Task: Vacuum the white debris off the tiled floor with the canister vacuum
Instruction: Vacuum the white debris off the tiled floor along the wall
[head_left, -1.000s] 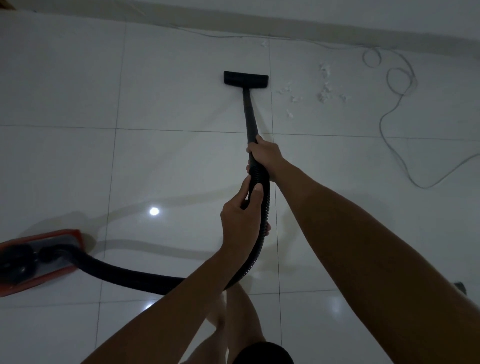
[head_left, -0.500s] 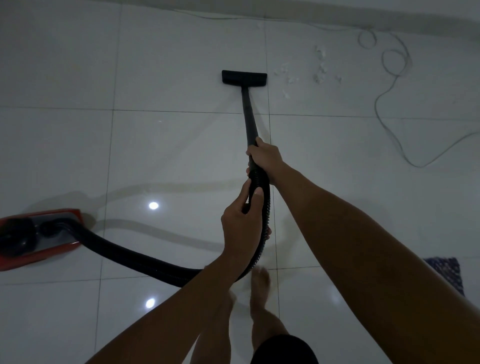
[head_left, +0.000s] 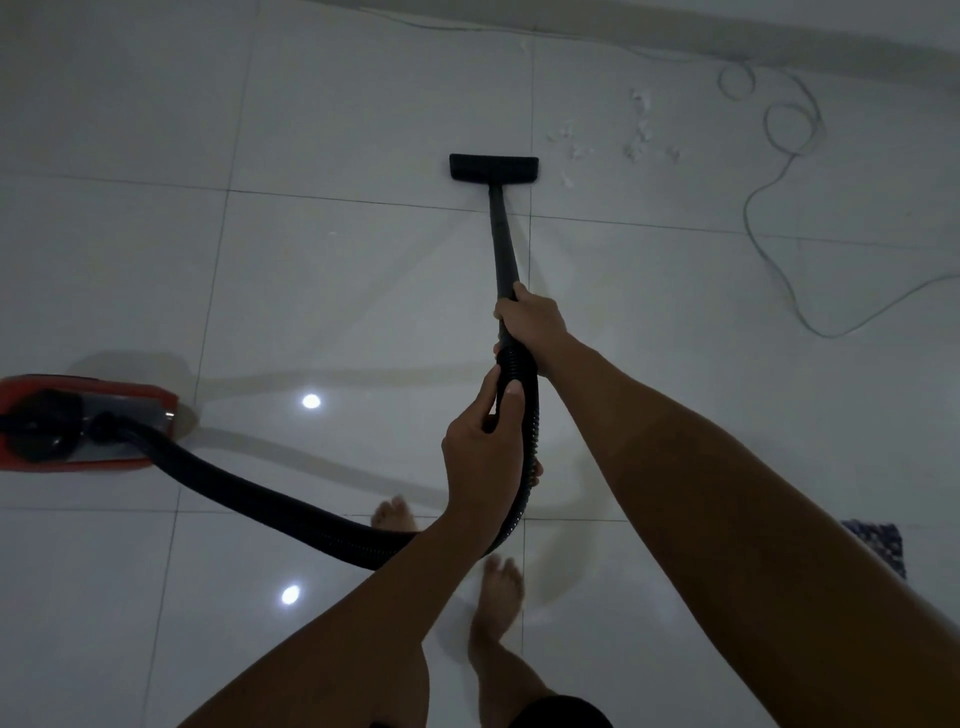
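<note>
The right hand (head_left: 532, 325) wraps its grip tightly round the rigid black wand (head_left: 501, 244); the left hand (head_left: 485, 447) curls round the ribbed black hose (head_left: 249, 491). The flat black floor nozzle (head_left: 493, 167) rests on glossy white tiles (head_left: 363, 291), just beside fluffy white debris (head_left: 636, 140). The red canister (head_left: 78, 421) sits left.

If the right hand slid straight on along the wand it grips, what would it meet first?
Probably the floor nozzle. The right hand grips the wand, bare up to the nozzle; depth uncertain.
</note>
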